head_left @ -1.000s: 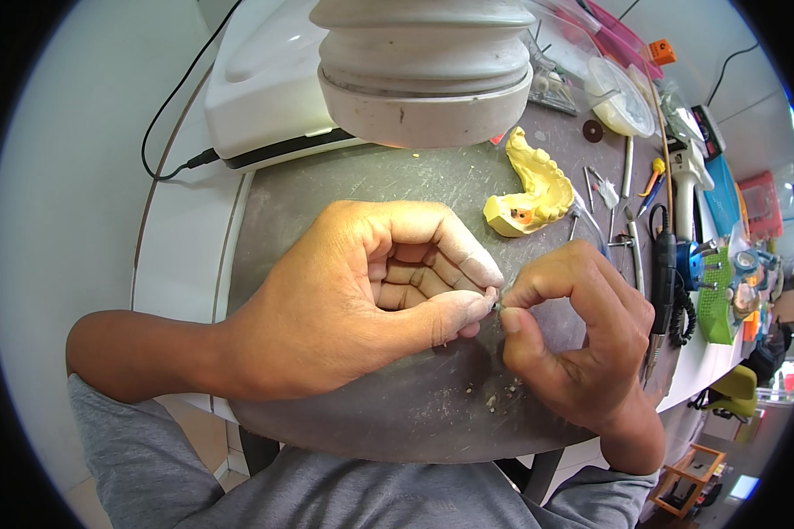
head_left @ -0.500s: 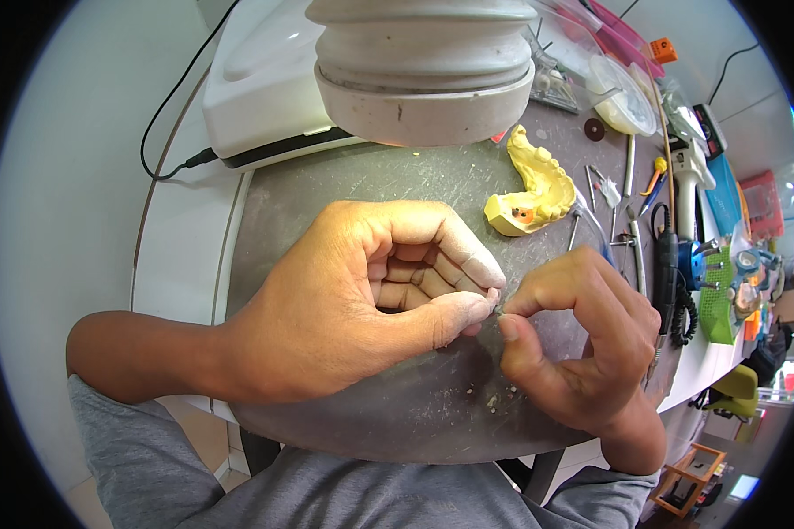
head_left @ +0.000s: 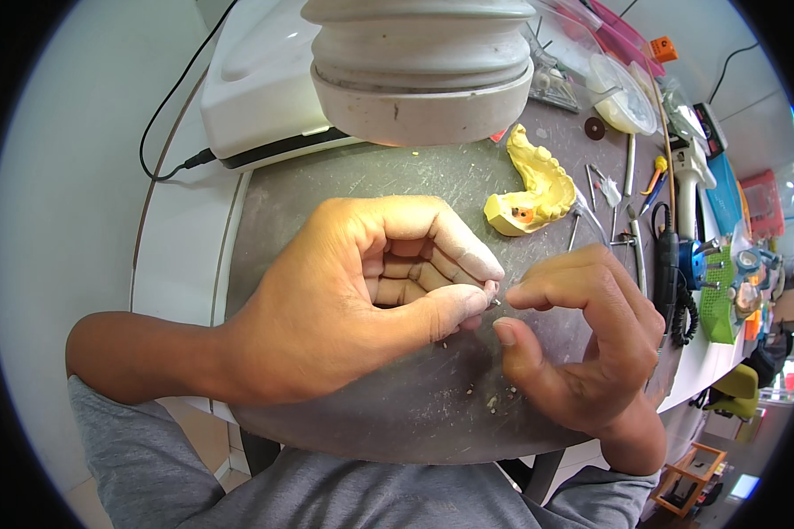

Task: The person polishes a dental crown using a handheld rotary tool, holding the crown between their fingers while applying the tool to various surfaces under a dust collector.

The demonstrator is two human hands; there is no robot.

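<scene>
My left hand is curled into a ring above the bench, its thumb and fingertips pinched together and whitened with dust. A tiny greyish piece pokes out at those fingertips; it is too small to name. Just to its right, my right hand has its thumb and index finger apart, with nothing visible between them. The other fingers of that hand are curled in. Beyond both hands, a yellow plaster dental model rests on the bench, with a small reddish-brown patch at its near left end.
A white ribbed suction hose hangs above the brown-grey bench top, which carries pale crumbs. At the left back stands a white machine. To the right lie slim hand tools, a black corded handpiece and a green perforated tray.
My right thumb and index finger have spread apart and drawn slightly back from the left fingertips. The left hand keeps its pinch, and the tiny piece there now shows more clearly.
</scene>
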